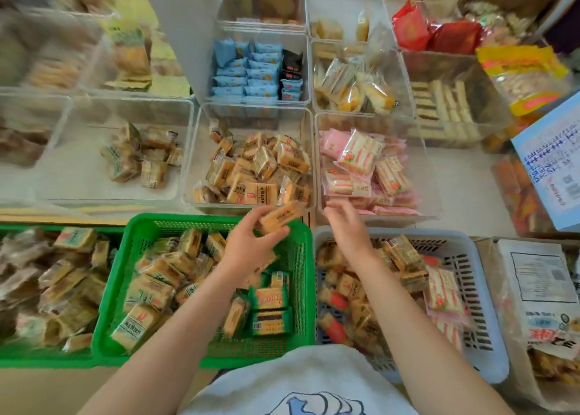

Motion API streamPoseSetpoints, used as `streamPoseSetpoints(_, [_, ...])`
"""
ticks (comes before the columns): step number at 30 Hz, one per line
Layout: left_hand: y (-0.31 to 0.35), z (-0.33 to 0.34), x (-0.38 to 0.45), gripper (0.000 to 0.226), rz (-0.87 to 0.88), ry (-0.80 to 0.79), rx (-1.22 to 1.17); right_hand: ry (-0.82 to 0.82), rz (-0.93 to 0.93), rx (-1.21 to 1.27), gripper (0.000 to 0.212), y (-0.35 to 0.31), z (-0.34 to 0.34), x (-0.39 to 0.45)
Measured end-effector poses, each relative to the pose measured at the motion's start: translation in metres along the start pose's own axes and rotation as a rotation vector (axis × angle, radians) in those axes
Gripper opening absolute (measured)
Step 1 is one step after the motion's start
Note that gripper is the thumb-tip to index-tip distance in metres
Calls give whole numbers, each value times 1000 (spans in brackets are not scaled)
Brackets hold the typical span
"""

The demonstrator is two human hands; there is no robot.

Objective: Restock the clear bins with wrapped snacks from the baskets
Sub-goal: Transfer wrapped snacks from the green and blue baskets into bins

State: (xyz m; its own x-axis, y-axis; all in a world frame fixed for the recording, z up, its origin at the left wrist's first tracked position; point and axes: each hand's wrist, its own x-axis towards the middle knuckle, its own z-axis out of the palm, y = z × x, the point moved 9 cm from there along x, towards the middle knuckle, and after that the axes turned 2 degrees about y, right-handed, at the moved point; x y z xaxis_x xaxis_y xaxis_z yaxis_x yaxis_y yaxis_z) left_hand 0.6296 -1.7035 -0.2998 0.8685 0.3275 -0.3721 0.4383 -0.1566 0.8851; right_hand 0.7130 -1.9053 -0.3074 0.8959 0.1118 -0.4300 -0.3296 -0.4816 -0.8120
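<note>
We see the left hand (pixel 251 242) reaching over the far rim of the green basket (pixel 150 226), its fingers and thumb curled round a tan wrapped snack (pixel 281 215) held just at the near wall of the middle clear bin (pixel 196 151). That bin already holds a heap of the same tan packets. The right hand (pixel 346 223) hangs beside it, above the gap between the grey basket (pixel 489 289) and the pink bin (pixel 431 176); its fingers are loosely bent and blurred, and they hold nothing we can make out. The green basket is filled with tan packets plus a few green-wrapped ones (pixel 271 298) near its right side. The grey basket carries tan, red and pink-striped packets. The pink bin is stacked with pink-wrapped snacks. To the left stands another clear bin (pixel 72 126) with only a small cluster of packets, and behind the middle one a bin of blue packets (pixel 248 72).
</note>
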Motion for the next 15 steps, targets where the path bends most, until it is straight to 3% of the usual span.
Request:
streamPoseSetpoints(4, [-21,-57,13,34,-239,183,-302,-63,-136,-378,38,-8,32,12])
streamPoseSetpoints(9, [-24,-79,46,35,-296,152,-637,-74,-111,-504,39,8,47,18])
streamPoseSetpoints(15, [-43,-68,44,25,-354,98,-570,-60,-137,-503,27,0,36,15])
